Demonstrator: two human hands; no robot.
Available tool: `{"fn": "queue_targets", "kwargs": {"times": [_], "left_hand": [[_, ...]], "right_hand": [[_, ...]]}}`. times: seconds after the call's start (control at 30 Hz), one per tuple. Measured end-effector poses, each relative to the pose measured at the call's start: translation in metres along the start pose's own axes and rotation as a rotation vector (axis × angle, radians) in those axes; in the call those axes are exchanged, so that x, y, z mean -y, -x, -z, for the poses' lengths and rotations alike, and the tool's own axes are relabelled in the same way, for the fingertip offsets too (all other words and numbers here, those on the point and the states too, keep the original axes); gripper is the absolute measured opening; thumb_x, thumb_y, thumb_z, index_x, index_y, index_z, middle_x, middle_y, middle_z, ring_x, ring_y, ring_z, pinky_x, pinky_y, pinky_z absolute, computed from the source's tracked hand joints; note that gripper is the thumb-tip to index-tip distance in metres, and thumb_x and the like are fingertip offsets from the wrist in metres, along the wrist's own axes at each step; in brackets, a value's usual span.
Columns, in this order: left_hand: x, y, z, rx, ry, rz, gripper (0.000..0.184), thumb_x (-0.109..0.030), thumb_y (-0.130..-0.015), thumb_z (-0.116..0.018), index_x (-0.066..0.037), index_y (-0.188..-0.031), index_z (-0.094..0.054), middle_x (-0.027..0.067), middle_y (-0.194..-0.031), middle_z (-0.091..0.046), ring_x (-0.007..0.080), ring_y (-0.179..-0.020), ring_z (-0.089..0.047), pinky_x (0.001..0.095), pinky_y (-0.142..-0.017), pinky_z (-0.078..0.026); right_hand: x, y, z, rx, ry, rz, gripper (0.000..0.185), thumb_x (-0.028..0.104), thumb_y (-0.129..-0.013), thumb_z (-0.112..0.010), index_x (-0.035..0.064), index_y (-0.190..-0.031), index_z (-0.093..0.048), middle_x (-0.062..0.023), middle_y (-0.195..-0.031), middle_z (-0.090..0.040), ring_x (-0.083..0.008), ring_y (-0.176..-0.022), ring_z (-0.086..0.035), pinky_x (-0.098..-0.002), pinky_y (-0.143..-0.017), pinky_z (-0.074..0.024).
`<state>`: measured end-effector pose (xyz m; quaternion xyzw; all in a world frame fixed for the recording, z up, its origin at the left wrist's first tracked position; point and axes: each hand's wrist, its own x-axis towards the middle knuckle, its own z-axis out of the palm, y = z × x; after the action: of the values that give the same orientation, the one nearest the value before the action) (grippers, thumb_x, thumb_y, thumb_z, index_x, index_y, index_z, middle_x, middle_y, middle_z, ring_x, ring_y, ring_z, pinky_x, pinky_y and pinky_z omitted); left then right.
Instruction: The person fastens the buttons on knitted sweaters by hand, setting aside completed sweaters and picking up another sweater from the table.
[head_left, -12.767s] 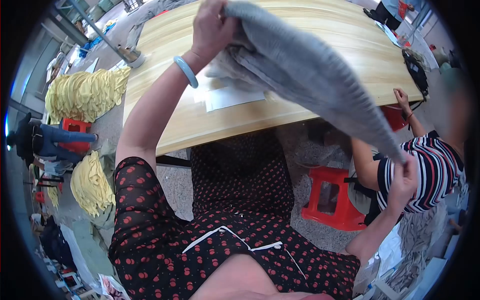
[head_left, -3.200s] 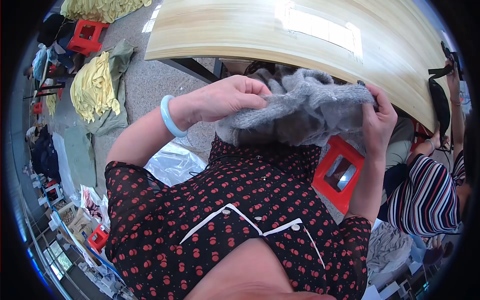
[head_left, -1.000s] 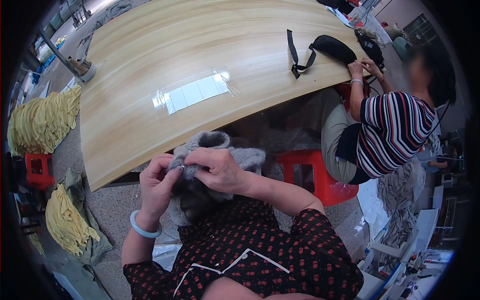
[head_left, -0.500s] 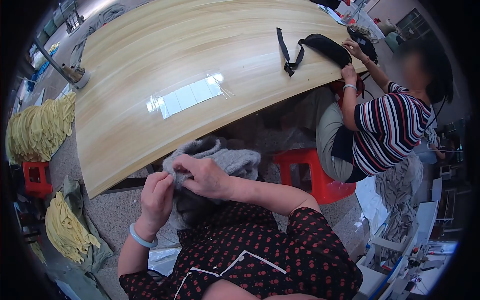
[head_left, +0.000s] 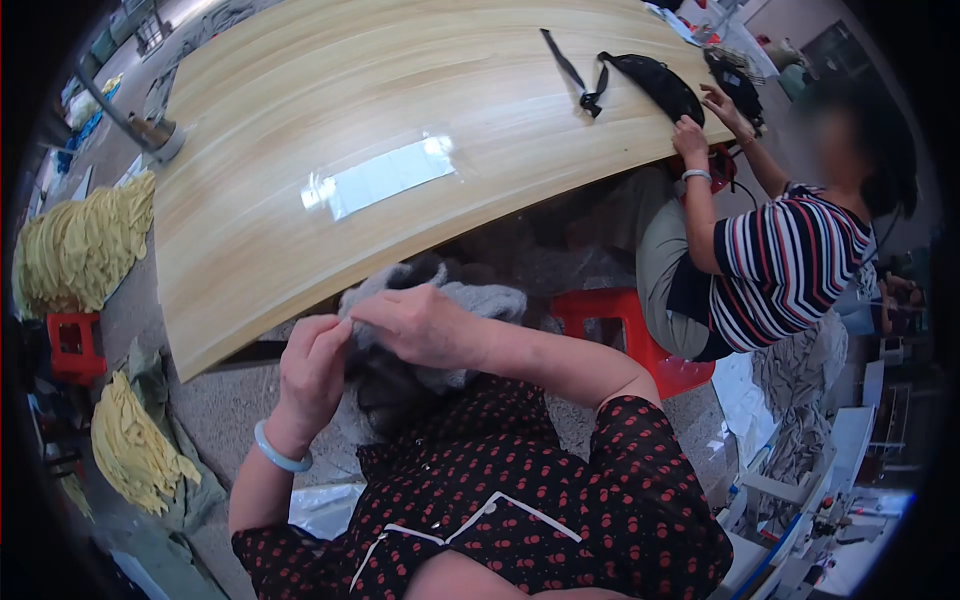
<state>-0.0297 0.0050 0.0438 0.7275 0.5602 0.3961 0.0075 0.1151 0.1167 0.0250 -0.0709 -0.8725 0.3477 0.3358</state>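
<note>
A grey knitted fabric piece [head_left: 490,300] lies bunched over my lap, close to the table's near edge. My left hand [head_left: 313,370], with a pale bangle on the wrist, is closed in a pinch just left of the fabric. My right hand [head_left: 425,328] is in front of the fabric and hides part of it, thumb and forefinger pressed together. The fingertips of both hands meet. Whatever they pinch is too small or hidden to make out. A darker part of the bundle [head_left: 385,385] shows beneath my hands.
A wooden table [head_left: 250,240] stretches ahead, with a clear-taped white sheet [head_left: 390,178] on it. To the right, a co-worker in a striped top [head_left: 790,250] handles a black strapped bag [head_left: 655,85]. Red stools [head_left: 640,330] and yellow fabric piles [head_left: 80,245] stand around.
My right hand has shifted up, its fingers now over the fabric's edge and meeting the left fingertips. The co-worker's hands and the black bag have moved slightly.
</note>
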Motion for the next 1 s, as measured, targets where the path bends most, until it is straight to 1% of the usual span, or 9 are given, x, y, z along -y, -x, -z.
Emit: {"fn": "queue_targets", "kwargs": {"times": [0.17, 0.43, 0.5, 0.6, 0.63, 0.7, 0.73, 0.83, 1.0], "left_hand": [[0.004, -0.006, -0.009, -0.076, 0.006, -0.033, 0.026, 0.008, -0.067, -0.057, 0.003, -0.092, -0.056, 0.0145, -0.081, -0.056, 0.0293, -0.071, -0.056, 0.0341, -0.06, -0.047], [-0.003, 0.007, -0.046, -0.404, -0.087, 0.003, 0.027, 0.007, -0.063, -0.058, 0.004, -0.09, -0.056, 0.0128, -0.081, -0.056, 0.0294, -0.074, -0.055, 0.0337, -0.062, -0.047], [-0.009, 0.011, -0.046, -0.414, -0.071, 0.038, 0.023, 0.006, -0.068, -0.058, 0.004, -0.091, -0.056, 0.0126, -0.079, -0.056, 0.0264, -0.071, -0.057, 0.0312, -0.062, -0.048], [-0.019, 0.008, -0.028, -0.307, 0.537, 0.623, 0.014, 0.002, -0.083, -0.052, 0.002, -0.096, -0.059, 0.0086, -0.08, -0.059, 0.0109, -0.068, -0.055, 0.0234, -0.06, -0.044], [-0.014, 0.007, -0.024, -0.312, 0.534, 0.63, 0.014, 0.002, -0.083, -0.052, 0.002, -0.096, -0.059, 0.0086, -0.08, -0.059, 0.0109, -0.068, -0.055, 0.0234, -0.06, -0.044], [0.005, 0.002, -0.017, -0.109, 0.526, 0.452, 0.019, 0.001, -0.081, -0.055, 0.001, -0.1, -0.059, 0.0092, -0.082, -0.061, 0.0137, -0.069, -0.058, 0.0231, -0.062, -0.046], [0.015, 0.0, -0.014, -0.031, 0.363, 0.21, 0.023, 0.0, -0.08, -0.058, 0.0, -0.102, -0.059, 0.0107, -0.087, -0.061, 0.0179, -0.073, -0.06, 0.0256, -0.064, -0.048], [0.02, -0.006, -0.011, 0.032, 0.317, 0.095, 0.023, 0.0, -0.078, -0.059, -0.001, -0.101, -0.059, 0.0116, -0.09, -0.061, 0.0231, -0.075, -0.061, 0.0295, -0.065, -0.049], [0.022, -0.009, -0.015, 0.055, 0.29, 0.083, 0.022, 0.0, -0.079, -0.058, -0.001, -0.1, -0.057, 0.0121, -0.089, -0.061, 0.0262, -0.077, -0.06, 0.032, -0.066, -0.049]], "right_hand": [[-0.008, 0.0, 0.003, -0.089, 0.08, 0.104, 0.03, -0.007, -0.065, -0.055, 0.0013, -0.093, -0.057, -0.012, -0.069, -0.055, -0.0277, -0.057, -0.056, -0.0334, -0.049, -0.0455], [-0.005, -0.002, -0.005, -0.157, 0.084, 0.059, 0.02, -0.006, -0.068, -0.058, -0.0011, -0.087, -0.057, -0.0136, -0.072, -0.057, -0.0268, -0.059, -0.057, -0.0298, -0.053, -0.046], [-0.005, 0.001, -0.006, -0.197, 0.056, -0.023, 0.021, -0.007, -0.068, -0.058, -0.0006, -0.088, -0.058, -0.0122, -0.074, -0.059, -0.0223, -0.063, -0.059, -0.0271, -0.058, -0.0471], [-0.004, 0.006, 0.002, -0.14, -0.055, -0.176, 0.023, -0.007, -0.069, -0.057, -0.0007, -0.09, -0.058, -0.0095, -0.078, -0.059, -0.0152, -0.069, -0.059, -0.0241, -0.065, -0.0466], [-0.003, 0.007, 0.003, -0.133, -0.06, -0.175, 0.023, -0.007, -0.069, -0.057, -0.0007, -0.09, -0.058, -0.0095, -0.078, -0.059, -0.0152, -0.069, -0.059, -0.0241, -0.065, -0.0466], [-0.001, 0.007, 0.004, -0.063, -0.134, -0.247, 0.025, -0.009, -0.068, -0.054, -0.0011, -0.092, -0.057, -0.0071, -0.082, -0.059, -0.0106, -0.075, -0.056, -0.0223, -0.07, -0.0446], [0.001, 0.007, 0.004, -0.061, -0.135, -0.241, 0.025, -0.009, -0.068, -0.054, -0.0011, -0.092, -0.057, -0.0071, -0.082, -0.059, -0.0106, -0.075, -0.056, -0.0223, -0.07, -0.0446], [0.002, 0.008, 0.007, -0.042, -0.168, -0.272, 0.026, -0.01, -0.067, -0.053, -0.0014, -0.092, -0.057, -0.0064, -0.084, -0.058, -0.0106, -0.077, -0.055, -0.0219, -0.072, -0.0437], [-0.002, 0.011, 0.008, -0.049, -0.167, -0.237, 0.026, -0.012, -0.067, -0.051, -0.0016, -0.091, -0.056, -0.0065, -0.084, -0.058, -0.0107, -0.077, -0.055, -0.0212, -0.071, -0.0432]]}}
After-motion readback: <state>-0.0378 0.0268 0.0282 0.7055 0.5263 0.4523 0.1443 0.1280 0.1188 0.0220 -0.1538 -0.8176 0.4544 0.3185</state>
